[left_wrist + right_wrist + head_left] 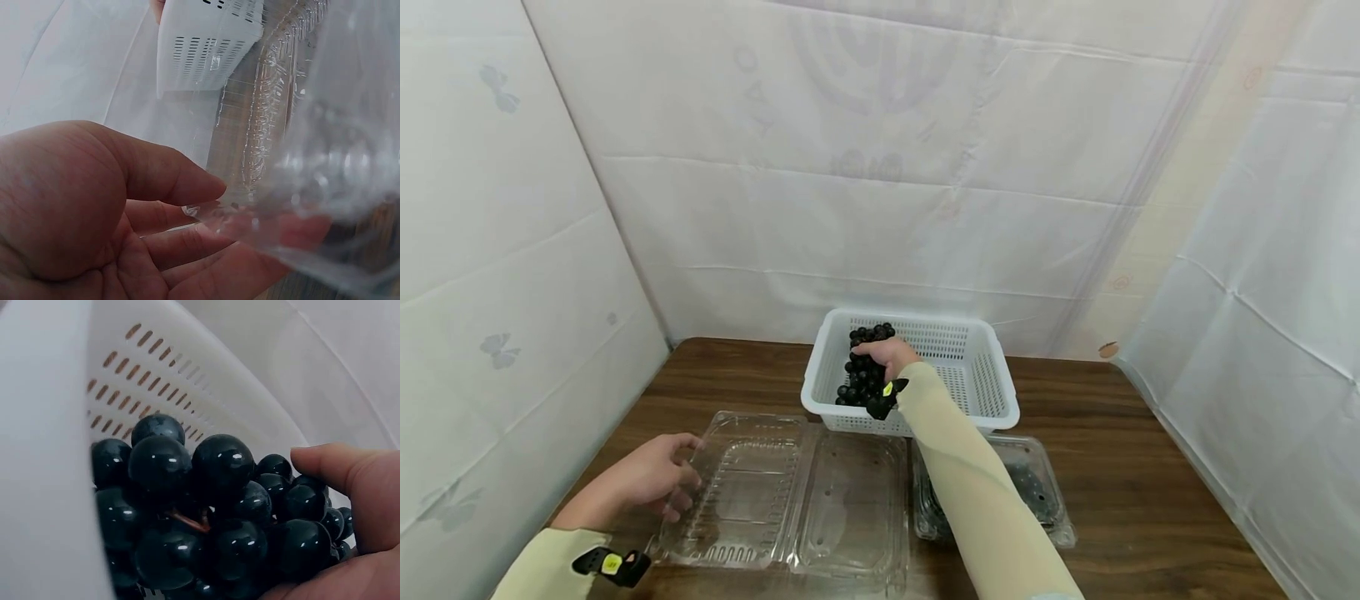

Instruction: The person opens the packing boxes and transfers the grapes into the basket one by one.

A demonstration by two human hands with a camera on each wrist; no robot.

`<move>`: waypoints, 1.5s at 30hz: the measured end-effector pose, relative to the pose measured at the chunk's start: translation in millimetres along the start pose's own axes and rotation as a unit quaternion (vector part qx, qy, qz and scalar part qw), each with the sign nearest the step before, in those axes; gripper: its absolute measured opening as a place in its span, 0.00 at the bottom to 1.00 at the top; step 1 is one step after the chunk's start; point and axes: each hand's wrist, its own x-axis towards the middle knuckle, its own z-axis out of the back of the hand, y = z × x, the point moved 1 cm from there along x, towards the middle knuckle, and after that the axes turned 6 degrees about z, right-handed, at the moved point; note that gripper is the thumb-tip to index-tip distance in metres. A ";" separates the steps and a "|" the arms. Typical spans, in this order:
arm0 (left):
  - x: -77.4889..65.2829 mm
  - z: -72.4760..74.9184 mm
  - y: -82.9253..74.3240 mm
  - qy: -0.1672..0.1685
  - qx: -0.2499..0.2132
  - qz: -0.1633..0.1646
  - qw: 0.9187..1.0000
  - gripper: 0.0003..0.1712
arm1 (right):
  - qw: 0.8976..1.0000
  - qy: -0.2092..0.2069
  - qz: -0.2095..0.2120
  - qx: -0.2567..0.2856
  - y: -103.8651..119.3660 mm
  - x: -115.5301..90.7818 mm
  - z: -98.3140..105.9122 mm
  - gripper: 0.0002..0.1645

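In the white basket (985, 392), a bunch of dark grapes (863, 375) lies along the left side. My right hand (891, 354) reaches in and grips the bunch, its thumb (325, 464) on one side and the other fingers mostly hidden under the grapes. In front of the basket lies an open clear plastic clamshell (752, 479), nothing inside it. My left hand (655, 475) holds the left edge of that clamshell; in the left wrist view, the rim sits between thumb (181, 175) and fingers.
A closed clear clamshell (1037, 483) with dark fruit stands to the right, partly behind my right forearm. Everything sits on a dark wooden table (1135, 467). White sheeting (850, 208) hangs behind the table and at both sides.
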 end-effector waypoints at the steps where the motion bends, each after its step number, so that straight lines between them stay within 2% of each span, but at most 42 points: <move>1: -0.2 -0.3 -0.2 0.000 -0.001 0.001 1.000 0.29 | 1.000 -0.003 0.001 -0.011 -0.6 0.4 0.1 0.51; 6: 0.2 -0.6 -0.5 0.001 -0.005 -0.002 1.000 0.29 | 0.998 0.005 0.016 -0.059 -2.5 -2.7 3.7 0.49; 11: 1.3 0.4 0.2 0.001 -0.003 -0.012 1.000 0.29 | 0.997 0.010 0.014 -0.080 -4.1 -3.4 7.3 0.48; 18: 1.6 0.0 0.6 -0.002 0.000 -0.009 1.000 0.29 | 0.992 0.036 0.022 -0.118 -3.8 -4.2 12.1 0.49; 23: 2.5 0.9 1.1 -0.002 0.001 -0.006 1.000 0.30 | 0.988 0.028 0.032 -0.151 -2.8 -5.2 14.7 0.48; 27: 3.6 1.5 1.8 -0.003 -0.001 -0.002 1.000 0.30 | 0.990 0.029 0.035 -0.131 -2.2 -4.6 15.1 0.46; 31: 4.0 1.3 1.7 -0.003 -0.003 -0.005 1.000 0.30 | 0.992 0.031 0.036 -0.118 -2.2 -5.2 16.5 0.47; 39: 3.9 1.4 -1.9 -0.002 0.010 0.004 1.000 0.29 | 0.985 0.017 0.037 -0.170 -0.8 -11.9 25.6 0.46; 45: 3.2 2.2 -3.6 -0.006 0.025 -0.005 1.000 0.29 | 0.993 0.020 0.030 -0.112 3.3 -22.7 28.7 0.45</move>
